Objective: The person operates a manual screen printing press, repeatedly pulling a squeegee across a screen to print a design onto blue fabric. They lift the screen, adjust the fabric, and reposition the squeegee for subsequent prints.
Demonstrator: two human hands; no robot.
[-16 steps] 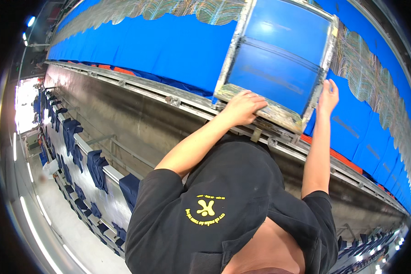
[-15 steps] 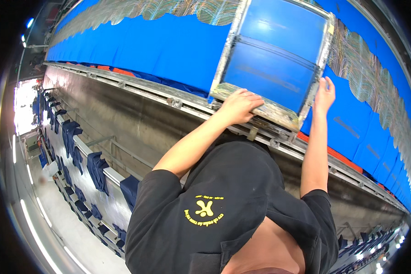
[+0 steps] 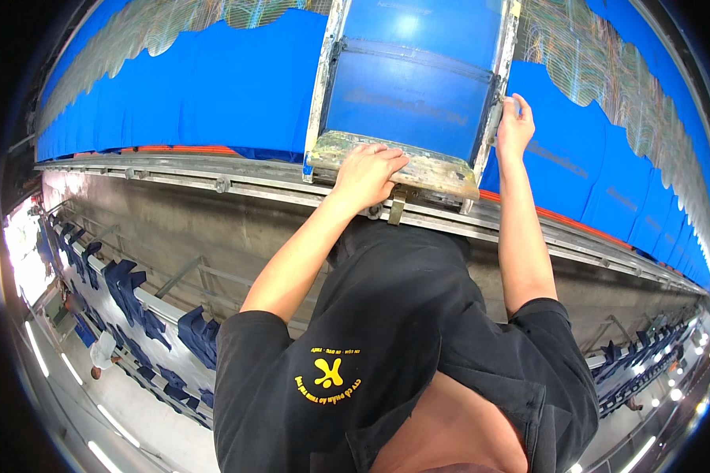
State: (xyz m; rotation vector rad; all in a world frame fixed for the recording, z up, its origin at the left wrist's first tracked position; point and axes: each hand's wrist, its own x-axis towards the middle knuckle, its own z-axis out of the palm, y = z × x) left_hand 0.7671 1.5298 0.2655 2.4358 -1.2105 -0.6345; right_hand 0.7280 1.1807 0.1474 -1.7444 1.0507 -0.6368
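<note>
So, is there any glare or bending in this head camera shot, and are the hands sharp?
In the head view, a white glare spot sits high on the blue screen; the head view also curves the metal rail, blackens the corners and washes out a bright patch at far left; in it, the left hand and right hand look reasonably sharp.

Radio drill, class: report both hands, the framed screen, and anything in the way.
Left hand on the framed screen, near edge. Right hand at its right side, contact unclear. Screen over blue fabric. Nothing visibly blocking either hand.
</note>
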